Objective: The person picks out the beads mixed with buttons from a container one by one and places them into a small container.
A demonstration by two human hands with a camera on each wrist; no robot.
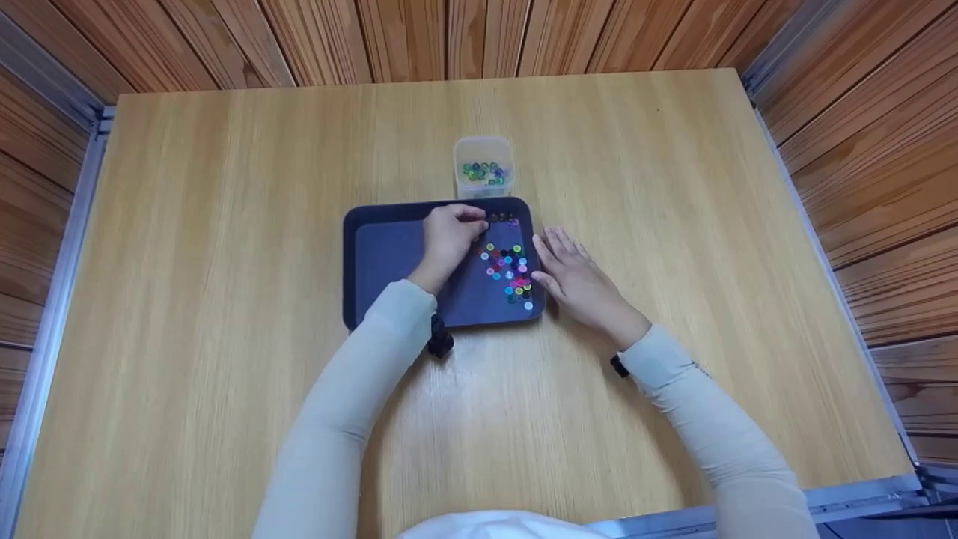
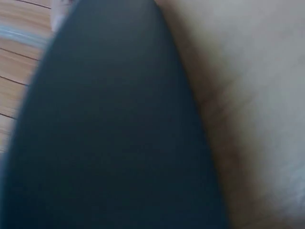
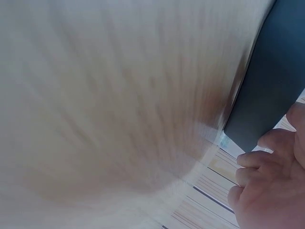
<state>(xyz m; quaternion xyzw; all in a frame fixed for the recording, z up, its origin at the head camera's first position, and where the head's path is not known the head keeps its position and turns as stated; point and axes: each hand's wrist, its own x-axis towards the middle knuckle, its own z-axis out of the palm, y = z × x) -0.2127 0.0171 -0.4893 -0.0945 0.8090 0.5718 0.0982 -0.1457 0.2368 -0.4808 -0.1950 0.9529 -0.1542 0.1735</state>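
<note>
A dark blue tray (image 1: 389, 262) lies on the table with many small coloured buttons (image 1: 509, 266) spread over its right part. Along its far right edge runs a short row of small dark round pieces (image 1: 503, 217). My left hand (image 1: 449, 236) reaches into the tray, thumb and forefinger pinching at the left end of that row; the piece between the fingertips is mostly hidden. Beside the tray's right rim, my right hand (image 1: 580, 281) lies with fingers extended, fingertips right at the rim. The left wrist view shows mostly the tray's outer wall (image 2: 114, 119); the right wrist view shows my curved fingers near it.
Just behind the tray stands a small translucent container (image 1: 484, 146) with several green and blue glass marbles (image 1: 483, 172). Wood-panelled walls (image 1: 486, 37) and metal rails border the wooden table (image 1: 224, 224).
</note>
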